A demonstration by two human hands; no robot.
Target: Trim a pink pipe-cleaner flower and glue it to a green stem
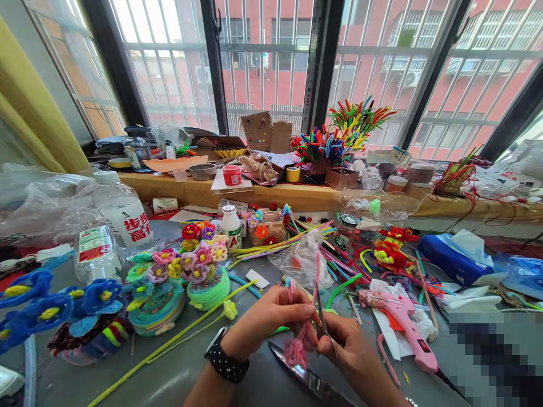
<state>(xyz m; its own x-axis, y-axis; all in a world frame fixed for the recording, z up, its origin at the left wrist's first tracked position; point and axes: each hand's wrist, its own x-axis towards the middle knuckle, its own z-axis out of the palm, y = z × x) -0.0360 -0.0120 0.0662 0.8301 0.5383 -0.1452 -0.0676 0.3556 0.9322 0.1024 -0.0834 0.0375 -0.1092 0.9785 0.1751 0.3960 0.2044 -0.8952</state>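
fingers of the left hand point(292, 310) were pinched on a pink fuzzy strip point(296, 353), its looped end over a metal blade point(311, 381); those of the right hand point(348, 338) were clamped on a slim metal tool point(321, 315) just beside that strip. a pink glue gun point(408, 323) lay farther right.

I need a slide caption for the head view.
Left hand holds a fuzzy pink looped piece, right hand a slim metal tool, above a grey table.
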